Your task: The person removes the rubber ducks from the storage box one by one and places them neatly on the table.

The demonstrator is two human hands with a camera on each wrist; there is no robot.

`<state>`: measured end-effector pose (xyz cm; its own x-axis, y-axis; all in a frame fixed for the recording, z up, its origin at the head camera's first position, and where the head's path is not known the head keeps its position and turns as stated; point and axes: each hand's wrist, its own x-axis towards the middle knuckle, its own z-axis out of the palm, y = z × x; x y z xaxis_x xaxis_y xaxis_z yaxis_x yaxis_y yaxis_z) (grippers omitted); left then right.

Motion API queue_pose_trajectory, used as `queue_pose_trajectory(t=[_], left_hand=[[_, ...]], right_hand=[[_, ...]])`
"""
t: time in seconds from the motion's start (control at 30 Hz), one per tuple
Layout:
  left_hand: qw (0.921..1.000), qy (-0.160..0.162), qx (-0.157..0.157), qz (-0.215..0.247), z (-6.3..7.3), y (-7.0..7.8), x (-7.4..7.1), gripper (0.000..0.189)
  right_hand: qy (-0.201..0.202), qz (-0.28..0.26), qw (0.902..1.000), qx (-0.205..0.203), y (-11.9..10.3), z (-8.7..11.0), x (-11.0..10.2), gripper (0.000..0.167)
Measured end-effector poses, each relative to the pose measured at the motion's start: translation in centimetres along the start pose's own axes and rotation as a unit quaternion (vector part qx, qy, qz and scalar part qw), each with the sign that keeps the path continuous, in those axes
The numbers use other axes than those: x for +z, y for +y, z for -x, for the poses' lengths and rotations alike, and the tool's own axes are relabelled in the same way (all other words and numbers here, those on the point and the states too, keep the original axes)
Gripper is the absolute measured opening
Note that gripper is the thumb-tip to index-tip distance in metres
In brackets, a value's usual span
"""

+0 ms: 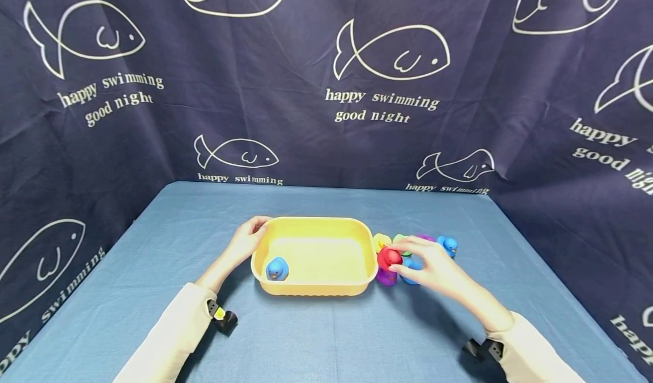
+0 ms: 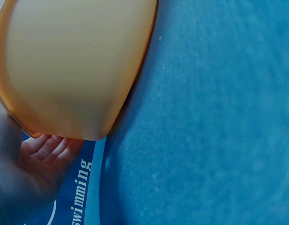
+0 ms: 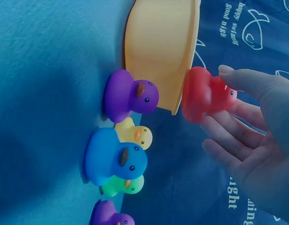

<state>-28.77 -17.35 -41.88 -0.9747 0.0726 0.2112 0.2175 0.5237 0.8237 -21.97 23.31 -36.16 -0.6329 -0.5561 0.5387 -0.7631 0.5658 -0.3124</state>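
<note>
A yellow plastic basin (image 1: pixel 316 288) stands on the blue cloth, with a blue rubber duck (image 1: pixel 277 269) inside its left front corner. My left hand (image 1: pixel 249 237) holds the basin's left end by the rim; the left wrist view shows the thumb and fingers at the edge. With thumb and fingertips my right hand (image 1: pixel 431 263) pinches a red rubber duck (image 3: pixel 198 95), raised above the cloth just beyond the basin's right end. Below it sit a purple duck (image 3: pixel 122 96), a larger-looking blue duck (image 3: pixel 109 154), a yellow duck (image 3: pixel 140 136) and a green duck (image 3: pixel 117 185).
Farther right stand another blue duck (image 1: pixel 448 246) and a second purple duck (image 3: pixel 107 214), partly hidden behind my right hand in the head view. A dark blue curtain (image 1: pixel 306 88) with white fish drawings hangs behind the table (image 1: pixel 306 337) and along its sides.
</note>
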Motion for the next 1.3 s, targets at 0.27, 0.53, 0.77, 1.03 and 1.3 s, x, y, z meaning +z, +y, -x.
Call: queue_pose_trajectory(t=[0.27,0.53,0.77,1.03,1.3], left_hand=[[1.0,0.0,0.0,-0.007,0.0,0.0,0.0,0.028],[0.9999,-0.006,-0.007,-0.005,0.1,0.2,-0.1,0.029],[0.9999,-0.006,-0.004,-0.012,0.0,0.0,-0.1,0.028],[0.9991,0.015,0.039,0.0,0.3,-0.3,0.0,0.034],[0.9999,0.001,0.012,-0.009,0.0,-0.2,0.0,0.03]], right_hand=[[0.0,0.015,0.9998,0.013,0.5,0.8,0.0,0.041],[0.021,0.023,0.9995,0.005,1.2,1.7,0.0,0.041],[0.03,0.035,0.9988,0.017,1.7,2.7,-0.4,0.042],[0.033,0.057,0.9969,0.041,2.4,3.6,-0.8,0.043],[0.047,0.066,0.9957,0.044,2.9,4.2,-1.2,0.045]])
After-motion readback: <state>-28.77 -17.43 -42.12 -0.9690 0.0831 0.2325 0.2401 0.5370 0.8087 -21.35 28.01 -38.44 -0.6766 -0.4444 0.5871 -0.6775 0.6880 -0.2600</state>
